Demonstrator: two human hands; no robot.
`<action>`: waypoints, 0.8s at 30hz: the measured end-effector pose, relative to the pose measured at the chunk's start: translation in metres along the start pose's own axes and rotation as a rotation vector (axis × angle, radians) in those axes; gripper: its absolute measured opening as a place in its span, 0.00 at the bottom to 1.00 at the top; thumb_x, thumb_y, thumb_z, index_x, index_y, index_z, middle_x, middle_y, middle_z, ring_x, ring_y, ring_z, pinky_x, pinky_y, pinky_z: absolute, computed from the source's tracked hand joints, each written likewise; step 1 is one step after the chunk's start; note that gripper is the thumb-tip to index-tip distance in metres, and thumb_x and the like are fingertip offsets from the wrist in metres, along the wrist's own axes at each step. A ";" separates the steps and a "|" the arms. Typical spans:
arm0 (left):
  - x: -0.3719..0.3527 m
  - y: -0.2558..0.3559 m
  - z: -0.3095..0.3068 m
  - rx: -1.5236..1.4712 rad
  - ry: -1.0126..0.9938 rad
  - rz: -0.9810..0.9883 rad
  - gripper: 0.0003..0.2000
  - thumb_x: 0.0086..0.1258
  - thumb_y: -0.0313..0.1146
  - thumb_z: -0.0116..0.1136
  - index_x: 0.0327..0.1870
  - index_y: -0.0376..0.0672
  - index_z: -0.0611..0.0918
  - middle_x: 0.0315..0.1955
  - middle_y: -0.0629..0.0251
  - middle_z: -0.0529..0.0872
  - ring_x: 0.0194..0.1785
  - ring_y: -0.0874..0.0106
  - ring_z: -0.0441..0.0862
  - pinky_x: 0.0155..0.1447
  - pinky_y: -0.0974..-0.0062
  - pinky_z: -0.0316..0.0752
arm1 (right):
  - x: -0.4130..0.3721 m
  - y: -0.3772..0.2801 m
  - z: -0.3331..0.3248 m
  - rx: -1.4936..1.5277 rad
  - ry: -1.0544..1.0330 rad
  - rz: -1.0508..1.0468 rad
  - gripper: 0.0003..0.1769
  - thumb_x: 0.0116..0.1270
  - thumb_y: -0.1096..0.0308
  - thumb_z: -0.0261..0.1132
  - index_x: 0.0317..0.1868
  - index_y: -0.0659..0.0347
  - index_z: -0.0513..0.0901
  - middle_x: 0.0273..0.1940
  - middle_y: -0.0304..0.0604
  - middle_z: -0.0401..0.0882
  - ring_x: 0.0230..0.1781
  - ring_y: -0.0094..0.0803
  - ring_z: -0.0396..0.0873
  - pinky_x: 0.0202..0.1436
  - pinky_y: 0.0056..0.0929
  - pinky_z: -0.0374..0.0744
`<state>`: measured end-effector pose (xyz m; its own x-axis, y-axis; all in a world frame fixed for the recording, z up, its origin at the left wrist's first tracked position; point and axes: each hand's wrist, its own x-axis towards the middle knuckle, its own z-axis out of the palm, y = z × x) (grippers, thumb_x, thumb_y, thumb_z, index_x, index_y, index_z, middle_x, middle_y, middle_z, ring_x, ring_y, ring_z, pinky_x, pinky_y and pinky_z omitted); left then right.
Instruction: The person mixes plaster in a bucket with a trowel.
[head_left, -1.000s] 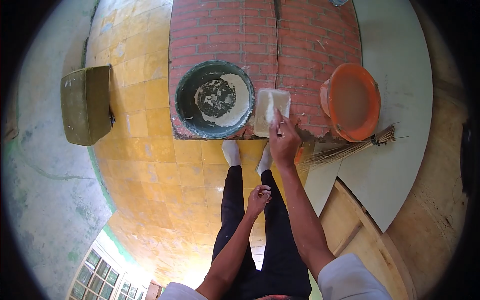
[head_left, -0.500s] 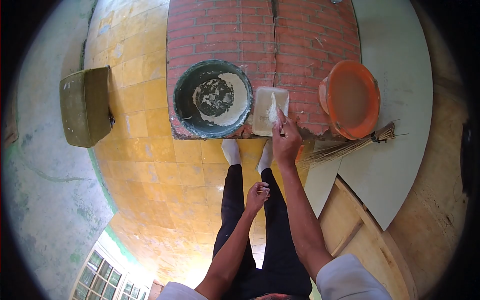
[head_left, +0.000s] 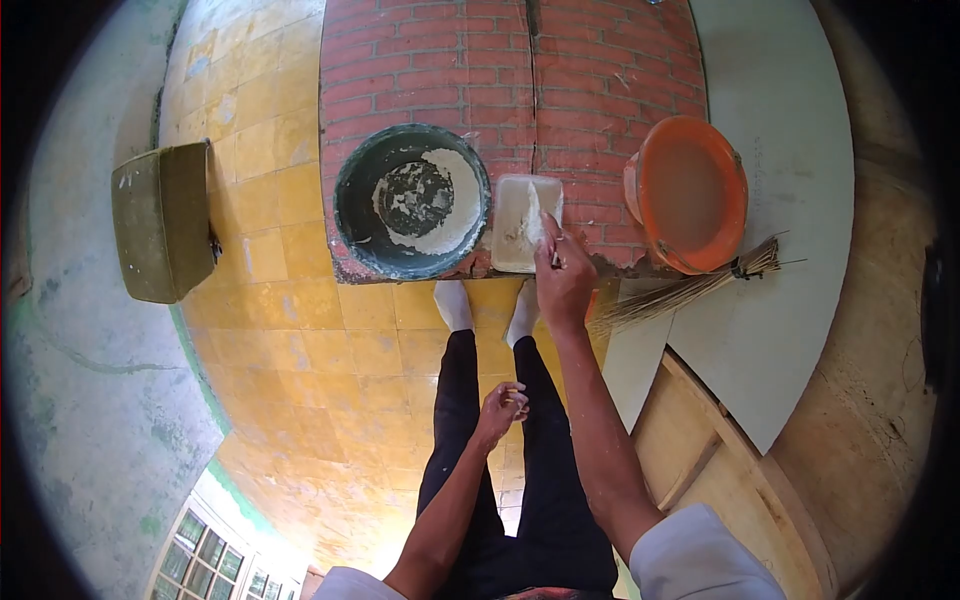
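Head view: your right hand (head_left: 565, 285) gripped a scraper (head_left: 535, 228) in the white tray (head_left: 505, 240) between green bucket (head_left: 350, 215) and orange basin (head_left: 690, 195); left hand (head_left: 500, 405) curled, contents unclear.

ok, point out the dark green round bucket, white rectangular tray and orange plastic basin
dark green round bucket (head_left: 355, 205): head view, left inner wall.
white rectangular tray (head_left: 507, 205): head view, bare left floor.
orange plastic basin (head_left: 665, 150): head view, upper inner wall.

The right hand (head_left: 563, 280) is reaching forward, arm straight, fingers pinching together; the left hand (head_left: 500, 405) is hovering curled, elbow bent.
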<state>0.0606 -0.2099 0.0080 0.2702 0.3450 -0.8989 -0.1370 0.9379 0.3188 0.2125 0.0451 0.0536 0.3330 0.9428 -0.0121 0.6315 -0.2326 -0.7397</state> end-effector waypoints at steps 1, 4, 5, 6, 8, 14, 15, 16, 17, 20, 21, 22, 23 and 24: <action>-0.005 -0.003 -0.004 -0.015 -0.020 -0.052 0.14 0.77 0.26 0.59 0.61 0.40 0.79 0.42 0.64 0.84 0.44 0.73 0.86 0.50 0.71 0.85 | -0.002 0.000 -0.004 0.011 0.033 0.011 0.23 0.71 0.76 0.66 0.65 0.53 0.86 0.48 0.48 0.88 0.44 0.48 0.87 0.46 0.41 0.84; -0.007 -0.005 -0.003 -0.050 -0.047 -0.086 0.14 0.78 0.26 0.59 0.62 0.41 0.79 0.43 0.65 0.84 0.45 0.72 0.86 0.51 0.70 0.86 | -0.010 0.006 -0.002 -0.044 0.002 0.012 0.23 0.70 0.77 0.66 0.64 0.54 0.86 0.46 0.49 0.87 0.43 0.49 0.87 0.46 0.42 0.84; -0.005 -0.004 -0.004 -0.069 -0.048 -0.067 0.15 0.78 0.26 0.59 0.62 0.41 0.79 0.43 0.65 0.84 0.44 0.72 0.87 0.51 0.70 0.86 | -0.011 0.008 -0.003 -0.041 0.003 0.008 0.23 0.70 0.77 0.66 0.64 0.54 0.86 0.46 0.49 0.87 0.43 0.49 0.87 0.46 0.42 0.84; -0.004 -0.003 -0.006 -0.071 -0.044 -0.064 0.15 0.78 0.26 0.59 0.62 0.41 0.79 0.43 0.65 0.84 0.44 0.72 0.87 0.51 0.70 0.86 | -0.008 0.001 -0.011 -0.022 -0.018 0.081 0.23 0.70 0.77 0.66 0.65 0.54 0.86 0.45 0.49 0.87 0.42 0.49 0.87 0.46 0.43 0.84; -0.006 -0.007 -0.005 -0.049 -0.017 -0.082 0.15 0.78 0.27 0.59 0.63 0.41 0.79 0.43 0.65 0.85 0.44 0.72 0.87 0.51 0.70 0.86 | -0.009 0.004 -0.016 -0.011 -0.041 0.160 0.23 0.70 0.76 0.65 0.65 0.54 0.86 0.44 0.50 0.87 0.41 0.50 0.86 0.46 0.43 0.84; -0.004 -0.008 -0.006 -0.018 -0.004 -0.092 0.15 0.78 0.27 0.59 0.63 0.41 0.79 0.42 0.64 0.85 0.44 0.72 0.87 0.50 0.71 0.86 | -0.005 0.003 -0.023 -0.200 -0.139 0.144 0.24 0.70 0.76 0.64 0.65 0.56 0.85 0.42 0.51 0.85 0.40 0.50 0.86 0.44 0.43 0.83; -0.005 -0.009 -0.006 -0.021 -0.005 -0.093 0.15 0.78 0.27 0.59 0.63 0.41 0.79 0.42 0.64 0.85 0.44 0.72 0.87 0.50 0.71 0.86 | -0.004 -0.002 -0.025 -0.157 -0.163 0.175 0.24 0.70 0.76 0.64 0.66 0.56 0.85 0.42 0.52 0.84 0.41 0.50 0.86 0.44 0.44 0.83; -0.005 -0.009 -0.005 -0.016 -0.005 -0.094 0.15 0.78 0.26 0.59 0.63 0.41 0.79 0.42 0.64 0.85 0.44 0.72 0.86 0.50 0.71 0.85 | -0.003 -0.005 -0.025 -0.117 -0.185 0.207 0.24 0.70 0.77 0.64 0.66 0.56 0.85 0.42 0.52 0.84 0.41 0.50 0.86 0.44 0.44 0.83; -0.005 -0.009 -0.004 -0.012 -0.006 -0.093 0.15 0.78 0.26 0.59 0.63 0.41 0.79 0.42 0.63 0.85 0.44 0.72 0.86 0.49 0.71 0.85 | -0.006 -0.001 -0.021 -0.120 -0.185 0.205 0.24 0.70 0.77 0.64 0.66 0.56 0.85 0.42 0.52 0.84 0.41 0.50 0.86 0.44 0.44 0.83; -0.005 -0.008 -0.001 -0.009 -0.011 -0.106 0.15 0.78 0.26 0.59 0.63 0.40 0.79 0.42 0.63 0.85 0.43 0.72 0.86 0.49 0.71 0.85 | -0.010 0.009 -0.009 -0.096 -0.189 0.072 0.25 0.70 0.77 0.63 0.66 0.56 0.84 0.41 0.51 0.83 0.41 0.49 0.86 0.45 0.44 0.82; -0.004 -0.009 -0.003 -0.012 -0.003 -0.103 0.15 0.78 0.26 0.59 0.63 0.40 0.79 0.42 0.63 0.85 0.43 0.72 0.86 0.49 0.71 0.85 | -0.009 0.004 -0.010 -0.034 -0.143 0.071 0.25 0.70 0.77 0.63 0.67 0.55 0.84 0.41 0.51 0.83 0.40 0.49 0.86 0.44 0.44 0.83; -0.003 -0.010 -0.002 -0.016 0.000 -0.107 0.15 0.78 0.26 0.60 0.62 0.40 0.79 0.43 0.63 0.85 0.43 0.72 0.86 0.49 0.71 0.85 | -0.010 0.001 -0.010 0.025 -0.095 0.074 0.25 0.70 0.77 0.63 0.67 0.55 0.84 0.41 0.50 0.83 0.39 0.49 0.86 0.44 0.43 0.83; -0.003 -0.013 -0.002 -0.020 -0.002 -0.112 0.15 0.78 0.26 0.60 0.62 0.40 0.79 0.43 0.63 0.85 0.43 0.72 0.86 0.49 0.71 0.85 | -0.013 0.004 -0.006 0.025 -0.096 0.076 0.25 0.70 0.77 0.63 0.67 0.55 0.84 0.41 0.50 0.83 0.39 0.49 0.86 0.44 0.43 0.83; -0.005 -0.012 -0.001 -0.021 -0.006 -0.115 0.15 0.78 0.26 0.60 0.62 0.40 0.79 0.43 0.63 0.85 0.43 0.72 0.86 0.49 0.71 0.85 | -0.015 0.007 -0.003 -0.024 -0.145 0.036 0.26 0.70 0.77 0.63 0.68 0.55 0.84 0.41 0.50 0.83 0.38 0.48 0.85 0.43 0.42 0.83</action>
<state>0.0600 -0.2228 0.0084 0.2905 0.2354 -0.9275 -0.1244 0.9703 0.2073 0.2137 0.0288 0.0506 0.2525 0.9579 -0.1367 0.6378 -0.2710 -0.7210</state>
